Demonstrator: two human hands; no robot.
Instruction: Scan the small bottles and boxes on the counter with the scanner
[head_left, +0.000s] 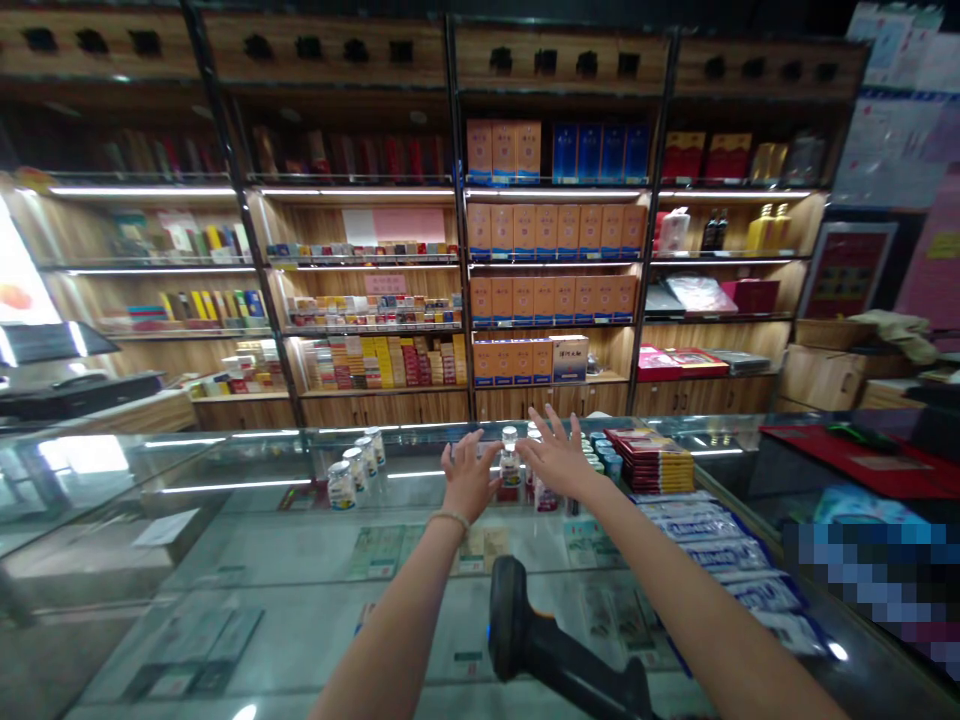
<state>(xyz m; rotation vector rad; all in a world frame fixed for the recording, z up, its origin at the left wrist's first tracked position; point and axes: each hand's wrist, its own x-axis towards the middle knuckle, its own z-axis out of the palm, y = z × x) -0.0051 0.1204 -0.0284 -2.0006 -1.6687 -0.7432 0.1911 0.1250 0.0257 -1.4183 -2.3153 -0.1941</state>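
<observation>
Both arms reach across a glass counter. Beside a small white-capped bottle, my left hand has its fingers spread and holds nothing. On the bottle's other side is my right hand, its fingers apart, over more small bottles that it partly hides. A row of similar white bottles stands to the left. Right of my right hand are blue-lidded cups and a stack of red and yellow packets. A black handheld scanner lies nearer, between my forearms.
Blue and white packages lie along the counter's right side, near a red mat. Wooden shelves with boxes and bottles stand behind. A black machine sits at the far left.
</observation>
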